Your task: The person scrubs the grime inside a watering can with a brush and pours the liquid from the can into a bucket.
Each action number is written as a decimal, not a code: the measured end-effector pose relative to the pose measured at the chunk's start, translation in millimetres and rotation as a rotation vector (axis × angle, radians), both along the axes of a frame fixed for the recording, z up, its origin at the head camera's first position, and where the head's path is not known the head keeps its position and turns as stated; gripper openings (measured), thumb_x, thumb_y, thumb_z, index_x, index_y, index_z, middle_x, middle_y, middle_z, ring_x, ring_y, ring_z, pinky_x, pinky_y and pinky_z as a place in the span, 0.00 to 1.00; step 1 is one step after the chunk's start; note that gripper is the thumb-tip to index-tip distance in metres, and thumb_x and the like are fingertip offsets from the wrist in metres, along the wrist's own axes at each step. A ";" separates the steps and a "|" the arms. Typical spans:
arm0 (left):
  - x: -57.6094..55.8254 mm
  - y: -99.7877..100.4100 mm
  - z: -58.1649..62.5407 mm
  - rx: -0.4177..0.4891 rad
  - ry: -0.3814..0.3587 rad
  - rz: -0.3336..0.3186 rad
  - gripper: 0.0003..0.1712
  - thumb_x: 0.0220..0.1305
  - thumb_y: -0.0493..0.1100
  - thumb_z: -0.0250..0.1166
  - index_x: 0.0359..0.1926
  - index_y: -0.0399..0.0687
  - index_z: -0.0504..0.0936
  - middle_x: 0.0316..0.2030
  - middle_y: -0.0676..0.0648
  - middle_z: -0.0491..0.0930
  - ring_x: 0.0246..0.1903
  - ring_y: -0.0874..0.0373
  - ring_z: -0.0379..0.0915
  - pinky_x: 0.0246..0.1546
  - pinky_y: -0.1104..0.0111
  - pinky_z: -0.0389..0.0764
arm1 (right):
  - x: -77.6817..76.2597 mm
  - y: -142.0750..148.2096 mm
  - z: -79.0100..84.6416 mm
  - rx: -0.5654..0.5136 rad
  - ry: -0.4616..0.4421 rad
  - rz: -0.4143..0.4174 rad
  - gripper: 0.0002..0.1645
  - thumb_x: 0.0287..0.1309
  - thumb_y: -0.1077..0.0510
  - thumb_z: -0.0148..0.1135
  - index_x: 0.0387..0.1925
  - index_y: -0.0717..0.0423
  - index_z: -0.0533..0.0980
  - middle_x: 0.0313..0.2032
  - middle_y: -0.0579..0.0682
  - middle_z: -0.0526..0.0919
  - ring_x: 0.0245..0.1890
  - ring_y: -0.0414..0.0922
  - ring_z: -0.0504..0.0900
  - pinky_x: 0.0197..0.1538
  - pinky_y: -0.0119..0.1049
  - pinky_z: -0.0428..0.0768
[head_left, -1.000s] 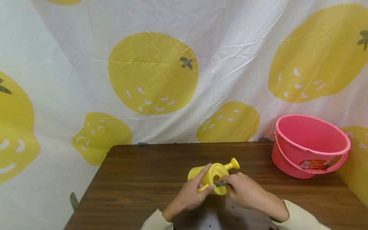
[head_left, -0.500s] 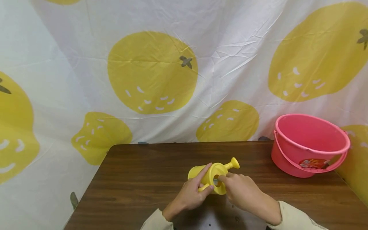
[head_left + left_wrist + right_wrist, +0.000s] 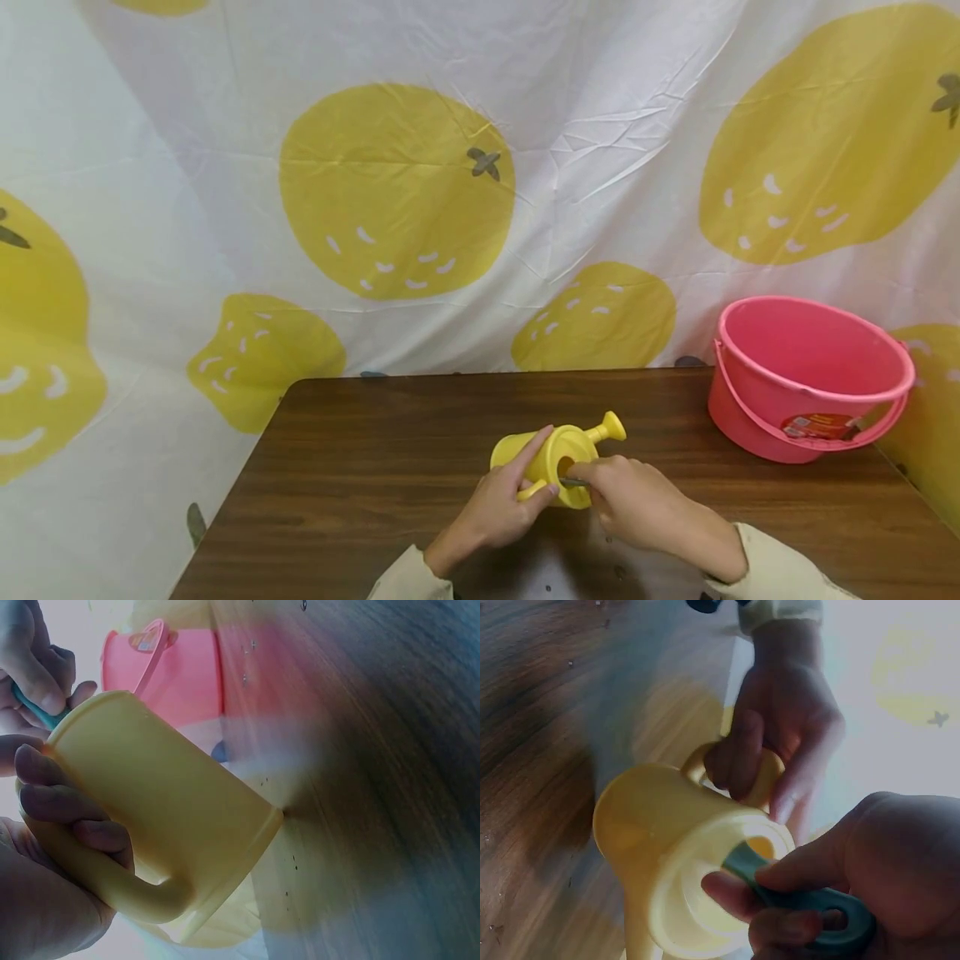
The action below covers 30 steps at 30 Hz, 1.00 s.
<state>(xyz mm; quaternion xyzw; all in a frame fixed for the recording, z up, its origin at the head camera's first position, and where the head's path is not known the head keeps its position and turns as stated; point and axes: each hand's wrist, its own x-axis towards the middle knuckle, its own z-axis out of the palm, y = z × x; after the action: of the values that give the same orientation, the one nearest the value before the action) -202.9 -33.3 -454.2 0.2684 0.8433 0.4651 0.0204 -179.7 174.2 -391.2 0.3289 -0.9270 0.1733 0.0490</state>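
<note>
A yellow toy watering can [image 3: 573, 437] is held tilted over the table, its round top opening turned toward me. My left hand [image 3: 495, 504] grips it, fingers curled through and round the can's handle [image 3: 112, 881], with the index finger stretched along the body. My right hand [image 3: 641, 504] pinches a dark green tool handle [image 3: 859, 922] that has a hole near its end. The tool slants through the opening, and its far end is hidden inside the can. The can's spout [image 3: 613, 426] points to the right, away from both hands.
On the right of the brown wooden table [image 3: 375, 467] stands a pink bucket [image 3: 757, 417] with its handle hanging down in front. Behind the table hangs a white curtain [image 3: 600, 192] printed with yellow fruit. A few small drops or specks dot the tabletop near the hands.
My right hand moved in toward the opening, hiding most of the green handle, then drew back slightly so the handle shows again. The left hand and watering can stayed in place.
</note>
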 end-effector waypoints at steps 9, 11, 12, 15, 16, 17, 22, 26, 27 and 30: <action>-0.7 -0.3 -0.2 -0.003 0.005 0.003 0.40 0.67 0.50 0.61 0.76 0.69 0.55 0.10 0.62 0.61 0.11 0.73 0.57 0.17 0.77 0.64 | -11.6 16.3 5.7 -0.186 -0.184 0.122 0.19 0.55 0.74 0.58 0.48 0.61 0.81 0.37 0.47 0.85 0.24 0.29 0.69 0.30 0.27 0.73; -0.6 -0.3 -0.1 -0.005 0.000 0.002 0.40 0.67 0.50 0.61 0.76 0.69 0.55 0.10 0.62 0.62 0.11 0.72 0.58 0.17 0.77 0.65 | -13.0 19.2 7.8 -0.205 -0.235 0.118 0.20 0.56 0.73 0.58 0.50 0.61 0.80 0.39 0.49 0.85 0.24 0.30 0.71 0.30 0.28 0.74; -0.6 -0.3 0.0 -0.005 -0.005 0.000 0.40 0.67 0.50 0.61 0.76 0.69 0.55 0.11 0.62 0.62 0.12 0.72 0.59 0.17 0.76 0.65 | -13.8 20.5 8.5 -0.217 -0.262 0.112 0.20 0.55 0.73 0.58 0.50 0.60 0.80 0.38 0.48 0.85 0.24 0.30 0.72 0.30 0.28 0.75; -0.5 -0.3 0.4 -0.002 -0.016 -0.003 0.40 0.67 0.50 0.61 0.76 0.69 0.55 0.11 0.61 0.62 0.12 0.72 0.59 0.17 0.76 0.65 | -15.7 23.2 9.4 -0.259 -0.333 0.096 0.22 0.55 0.73 0.57 0.51 0.58 0.80 0.31 0.44 0.83 0.20 0.31 0.72 0.25 0.30 0.75; -0.5 -0.3 0.5 -0.002 -0.016 -0.003 0.40 0.67 0.50 0.61 0.76 0.69 0.55 0.11 0.61 0.62 0.12 0.72 0.59 0.17 0.76 0.65 | -16.3 23.8 9.3 -0.272 -0.357 0.089 0.23 0.55 0.73 0.57 0.52 0.57 0.80 0.28 0.42 0.81 0.18 0.31 0.72 0.23 0.30 0.75; -0.5 -0.3 0.7 -0.002 -0.016 -0.003 0.40 0.67 0.50 0.61 0.76 0.69 0.55 0.11 0.61 0.62 0.12 0.72 0.58 0.17 0.76 0.65 | -16.7 24.2 9.3 -0.284 -0.379 0.082 0.23 0.54 0.73 0.57 0.52 0.57 0.79 0.27 0.41 0.81 0.17 0.31 0.72 0.21 0.30 0.74; -1.0 -0.3 1.4 -0.002 -0.013 -0.004 0.40 0.67 0.50 0.61 0.76 0.69 0.56 0.11 0.61 0.61 0.11 0.72 0.58 0.16 0.76 0.64 | -17.8 25.1 9.8 -0.298 -0.412 0.071 0.24 0.55 0.73 0.56 0.53 0.59 0.79 0.24 0.40 0.80 0.16 0.32 0.73 0.19 0.31 0.75; -1.5 -0.3 1.3 -0.002 -0.010 -0.003 0.40 0.67 0.50 0.61 0.76 0.68 0.56 0.11 0.61 0.61 0.11 0.72 0.57 0.17 0.77 0.64 | -17.8 25.1 12.0 -0.275 -0.364 0.076 0.23 0.55 0.73 0.56 0.53 0.59 0.80 0.24 0.39 0.80 0.15 0.31 0.72 0.20 0.30 0.74; -1.6 -0.3 1.2 -0.002 -0.010 -0.002 0.40 0.67 0.50 0.61 0.76 0.68 0.56 0.11 0.62 0.61 0.11 0.72 0.57 0.17 0.77 0.64 | -17.5 24.9 12.5 -0.269 -0.348 0.079 0.23 0.55 0.73 0.57 0.52 0.60 0.80 0.24 0.39 0.80 0.15 0.30 0.71 0.20 0.30 0.74; -1.9 -0.2 1.1 0.000 -0.012 -0.002 0.40 0.67 0.49 0.61 0.76 0.68 0.56 0.11 0.62 0.61 0.11 0.72 0.57 0.17 0.77 0.64 | -16.6 23.7 12.9 -0.253 -0.288 0.092 0.22 0.55 0.73 0.57 0.51 0.61 0.81 0.27 0.42 0.80 0.16 0.29 0.68 0.22 0.28 0.73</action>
<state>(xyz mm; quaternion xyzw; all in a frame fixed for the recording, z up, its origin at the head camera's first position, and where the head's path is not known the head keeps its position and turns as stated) -204.8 -33.5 -453.1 0.2662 0.8429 0.4669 0.0260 -196.3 197.8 -378.3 0.3339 -0.8793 0.3356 -0.0515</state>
